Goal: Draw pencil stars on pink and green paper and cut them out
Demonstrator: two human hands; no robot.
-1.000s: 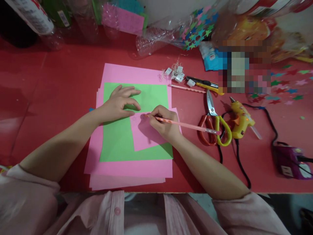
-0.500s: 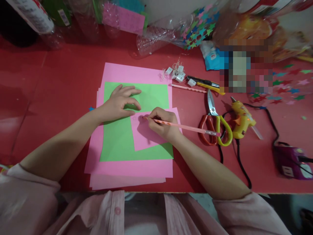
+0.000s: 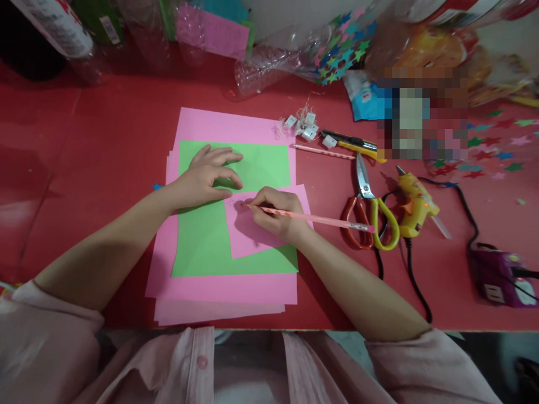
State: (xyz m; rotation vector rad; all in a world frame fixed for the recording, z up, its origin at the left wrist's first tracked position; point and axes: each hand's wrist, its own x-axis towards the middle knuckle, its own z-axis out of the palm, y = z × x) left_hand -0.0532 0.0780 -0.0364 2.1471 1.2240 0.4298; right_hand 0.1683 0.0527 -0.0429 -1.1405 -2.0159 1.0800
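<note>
A pink pencil [image 3: 311, 217] is pinched in my right hand [image 3: 280, 213], its tip on a small pink sheet [image 3: 246, 244] that bears faint marks near its upper left corner. Beneath that lies a green sheet [image 3: 202, 247], which rests on larger pink sheets [image 3: 231, 289]. My left hand [image 3: 213, 174] lies on the green paper with its fingers spread, the thumb by the small sheet's upper left corner. Nothing is held in it.
To the right lie scissors [image 3: 365, 193], a yellow glue gun [image 3: 415, 205] with a black cord, a second pencil [image 3: 322, 151] and a utility knife [image 3: 353, 143]. A purple box [image 3: 497, 280] sits farther right. Plastic bottles [image 3: 273, 67] and star cut-outs [image 3: 345, 56] line the back.
My right hand and the pencil have shifted slightly left, with the pencil's tip a little lower on the small pink sheet. My left hand has stayed in place.
</note>
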